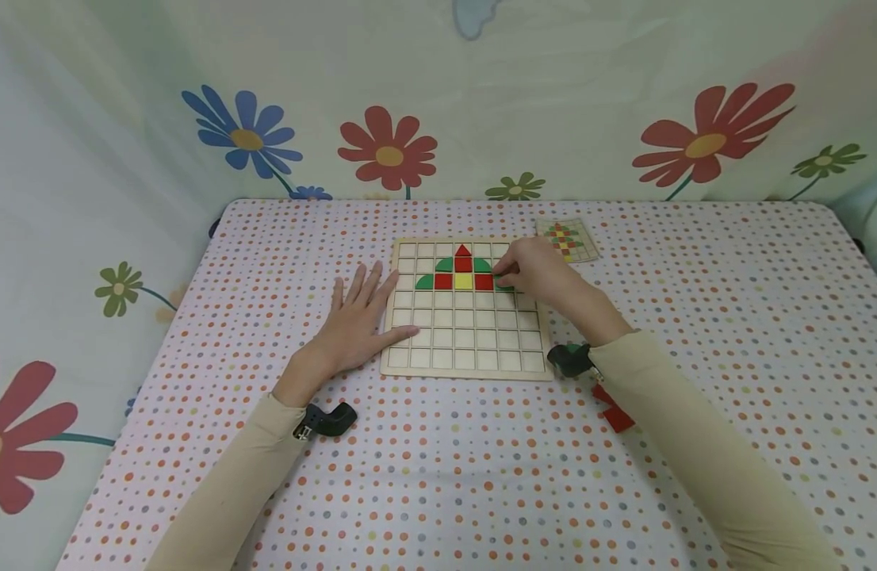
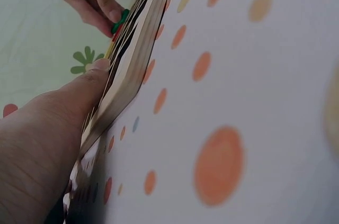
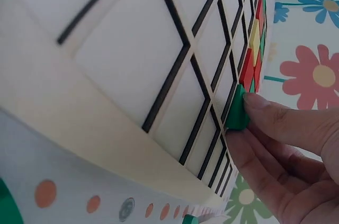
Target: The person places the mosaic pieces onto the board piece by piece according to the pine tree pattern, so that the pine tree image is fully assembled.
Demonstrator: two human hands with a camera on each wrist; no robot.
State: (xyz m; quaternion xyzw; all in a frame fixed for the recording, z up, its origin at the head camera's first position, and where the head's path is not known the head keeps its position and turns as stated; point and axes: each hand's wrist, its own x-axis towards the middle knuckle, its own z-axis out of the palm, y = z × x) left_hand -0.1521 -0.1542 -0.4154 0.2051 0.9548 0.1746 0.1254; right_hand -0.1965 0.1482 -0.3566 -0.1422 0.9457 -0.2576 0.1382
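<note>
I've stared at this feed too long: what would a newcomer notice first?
Red, green and yellow pieces stand out first, in the upper part of the pale grid board. At their right end, the right hand pinches a green piece. The left hand rests at the board's left edge.

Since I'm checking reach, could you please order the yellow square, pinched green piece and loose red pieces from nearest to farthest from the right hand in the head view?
1. Green piece, pinched by the right hand.
2. Yellow square, on the board to its left.
3. Loose red pieces, on the table by the right sleeve.
</note>
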